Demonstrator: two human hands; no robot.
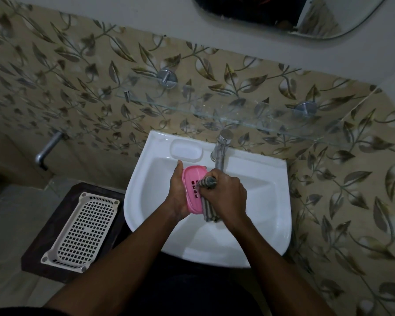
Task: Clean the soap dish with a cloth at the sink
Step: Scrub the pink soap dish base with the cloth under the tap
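The pink dish (pixel 193 190) is held over the bowl of the sink (pixel 271 201), just in front of the tap (pixel 221 151). Whether it touches the sink cannot be told.

The left hand (pixel 177 198) grips the dish along its left edge, with the thumb at the far end and the fingers wrapped underneath. The slotted face of the dish points upward.

The right hand (pixel 227 197) is clenched round a striped cloth (pixel 209 209). It presses a bunched part of the cloth against the slots near the middle of the dish. The loose end of the cloth hangs below the hand, over the sink bowl.

Both hands meet at the dish, over the middle of the sink.

A moulded recess (pixel 187 150) lies in the sink's back rim, left of the tap. A glass shelf (pixel 214 114) is fixed to the wall above the sink. A white perforated tray (pixel 82 231) rests on a dark stand to the left of the sink. A mirror (pixel 283 21) hangs higher on the wall above the sink.
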